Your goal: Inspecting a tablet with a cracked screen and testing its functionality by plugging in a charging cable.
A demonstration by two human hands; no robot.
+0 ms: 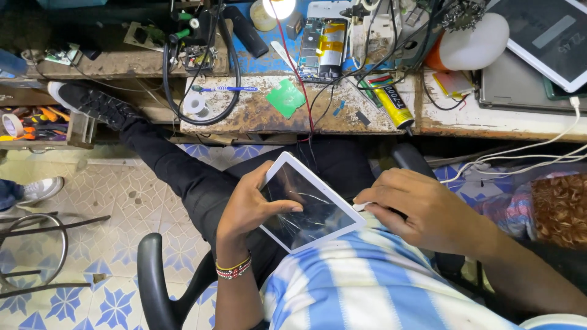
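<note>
My left hand [254, 205] grips the left edge of a white-framed tablet with a cracked dark glass screen [306, 205], thumb laid flat across the glass and fingers curled underneath. My right hand [422, 208] is closed around a small white flat tool [362, 206] whose tip meets the tablet's right edge. The tablet sits tilted over my lap, near my blue-and-white striped shirt [361, 287] and above my black trousers [183, 177]. Farther off, the worn, rust-stained table [257, 113] carries a green square pad [286, 98], a blue-handled toothbrush [225, 89], a yellow glue tube [393, 105], an opened phone with its insides showing [321, 49] and a coil of black cable [202, 73]. A black chair arm [153, 281] curves at the near left.
</note>
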